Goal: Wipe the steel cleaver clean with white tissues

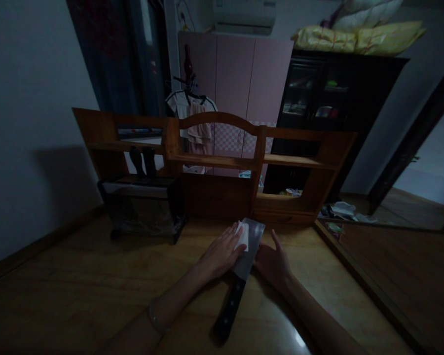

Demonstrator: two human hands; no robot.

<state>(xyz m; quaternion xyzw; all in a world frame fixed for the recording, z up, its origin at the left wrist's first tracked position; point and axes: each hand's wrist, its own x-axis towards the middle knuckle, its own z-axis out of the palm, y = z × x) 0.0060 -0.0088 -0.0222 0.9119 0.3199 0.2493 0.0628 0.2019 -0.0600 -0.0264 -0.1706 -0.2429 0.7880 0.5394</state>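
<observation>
A cleaver (247, 264) with a broad metal blade and a black riveted handle (229, 310) lies at a slant above the wooden tabletop, its handle toward me. My left hand (224, 249) presses a white tissue (243, 235) against the upper face of the blade, with the fingers laid along it. At the blade's right edge is my right hand (272, 259). Its thumb sticks up and apart, while its other fingers curl under the blade and are partly hidden. Both hands are close to the blade, away from the handle.
On the left of the table (77, 291) stands a knife block (144, 207) with dark handles upright in it. A wooden shelf unit (218, 160) runs along the back. The table's right side has a raised edge (358, 266). Wardrobes and hanging clothes are behind.
</observation>
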